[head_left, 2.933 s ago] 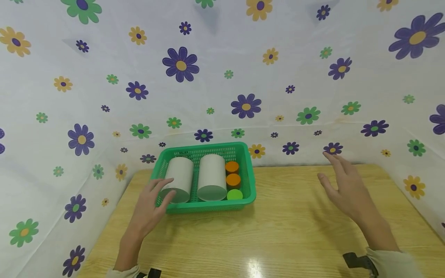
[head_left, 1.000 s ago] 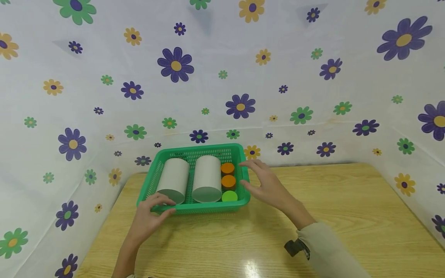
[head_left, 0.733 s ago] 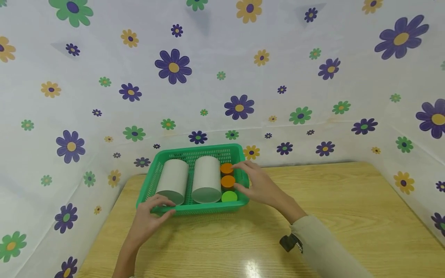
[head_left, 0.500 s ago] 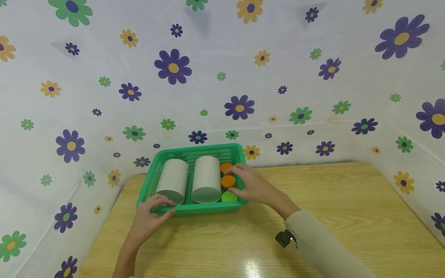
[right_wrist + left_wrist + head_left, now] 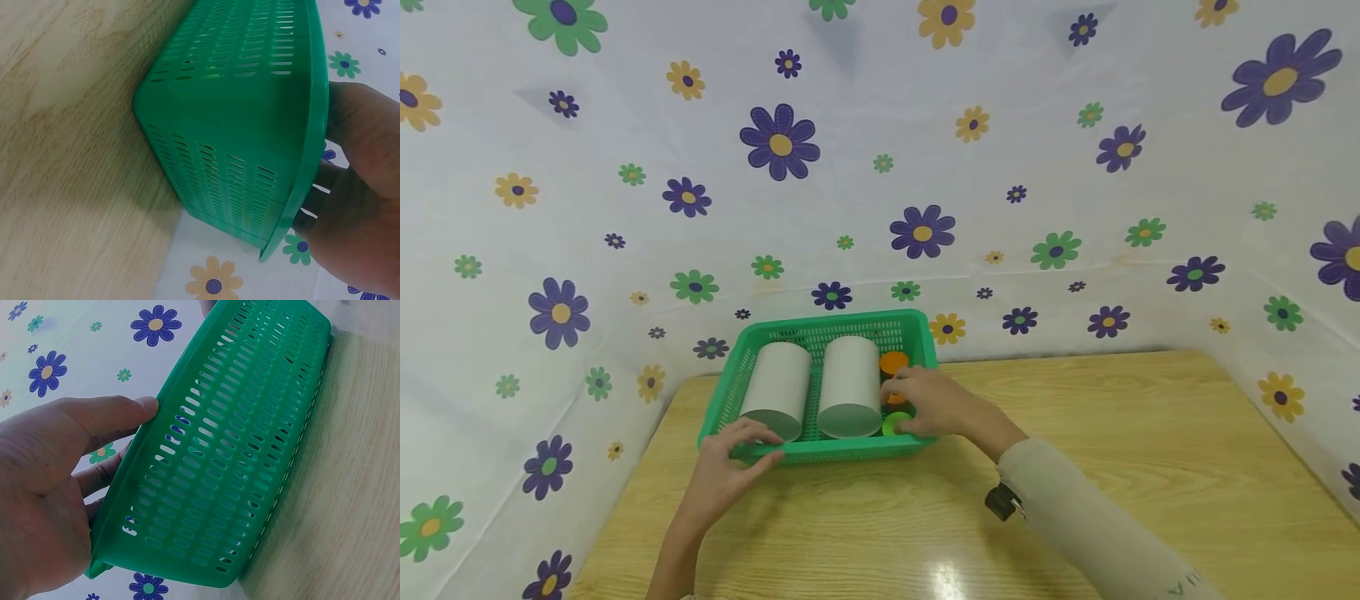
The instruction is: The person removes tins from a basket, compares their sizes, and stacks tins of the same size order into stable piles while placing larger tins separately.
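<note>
A green plastic basket (image 5: 842, 451) stands on the table. My left hand (image 5: 724, 468) pinches its near rim at the left corner; in the left wrist view the thumb (image 5: 122, 412) lies against the rim and the fingers pass behind it. My right hand (image 5: 938, 403) reaches over the basket's right side. Its thumb overlaps a lime-green round lid (image 5: 892, 422), and its bent fingers cover part of an orange lid (image 5: 897, 399). Those fingertips are hidden, so I cannot tell whether they grip anything. Behind them another orange lid (image 5: 894, 362) shows.
Two large white cylinders (image 5: 777, 385) lie side by side in the basket, filling its left and middle. The wooden table (image 5: 1075, 433) runs out to the right and in front. A flower-print cloth (image 5: 850, 192) rises close behind the basket.
My right hand has come from the table's right side into the basket, passing from the orange lids toward the green one. My left hand has moved down onto the basket's near rim.
</note>
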`<state>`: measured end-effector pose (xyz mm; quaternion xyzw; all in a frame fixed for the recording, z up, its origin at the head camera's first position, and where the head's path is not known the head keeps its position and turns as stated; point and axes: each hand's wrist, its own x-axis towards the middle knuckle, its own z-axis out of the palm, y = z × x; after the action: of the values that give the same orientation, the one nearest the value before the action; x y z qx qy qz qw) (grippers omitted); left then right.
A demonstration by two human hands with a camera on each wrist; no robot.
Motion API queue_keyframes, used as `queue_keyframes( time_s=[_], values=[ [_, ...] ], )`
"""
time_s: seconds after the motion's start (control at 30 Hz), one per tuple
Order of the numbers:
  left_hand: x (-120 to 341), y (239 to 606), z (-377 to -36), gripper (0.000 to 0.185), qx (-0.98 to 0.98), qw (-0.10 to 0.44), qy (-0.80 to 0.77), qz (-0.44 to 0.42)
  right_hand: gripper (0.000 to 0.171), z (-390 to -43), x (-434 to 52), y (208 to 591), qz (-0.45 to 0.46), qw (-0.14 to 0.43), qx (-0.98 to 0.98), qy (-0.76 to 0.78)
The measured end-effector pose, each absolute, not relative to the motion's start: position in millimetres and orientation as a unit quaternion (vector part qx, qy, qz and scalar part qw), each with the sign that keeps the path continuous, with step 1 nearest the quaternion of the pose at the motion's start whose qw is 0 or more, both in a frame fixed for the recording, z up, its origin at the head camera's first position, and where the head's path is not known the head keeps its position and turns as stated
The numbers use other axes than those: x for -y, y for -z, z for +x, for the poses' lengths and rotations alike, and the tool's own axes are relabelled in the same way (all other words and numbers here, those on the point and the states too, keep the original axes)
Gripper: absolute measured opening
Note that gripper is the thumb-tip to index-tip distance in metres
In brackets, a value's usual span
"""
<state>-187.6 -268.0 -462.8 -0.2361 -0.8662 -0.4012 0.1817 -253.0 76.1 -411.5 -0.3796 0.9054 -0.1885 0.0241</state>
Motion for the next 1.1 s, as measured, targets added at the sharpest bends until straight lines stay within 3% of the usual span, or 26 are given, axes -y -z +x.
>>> queue_keyframes(
  time_s=[0.3, 0.53, 0.77, 1.1],
  values=[
    [268, 463, -188, 0.019, 0.867, 0.181, 0.402, -0.234, 0.031, -265, -69, 409, -0.423, 0.072, -0.889, 0.161],
    [268, 461, -186, 0.023, 0.860, 0.190, 0.407, -0.243, 0.031, -270, -60, 411, -0.406, 0.107, -0.900, 0.122],
    [268, 461, -186, 0.018, 0.861, 0.190, 0.403, -0.244, 0.050, -271, -53, 416, -0.389, 0.108, -0.913, 0.056],
    [268, 462, -187, 0.025, 0.868, 0.190, 0.395, -0.235, 0.043, -274, -50, 426, -0.390, 0.097, -0.915, 0.034]
  ],
)
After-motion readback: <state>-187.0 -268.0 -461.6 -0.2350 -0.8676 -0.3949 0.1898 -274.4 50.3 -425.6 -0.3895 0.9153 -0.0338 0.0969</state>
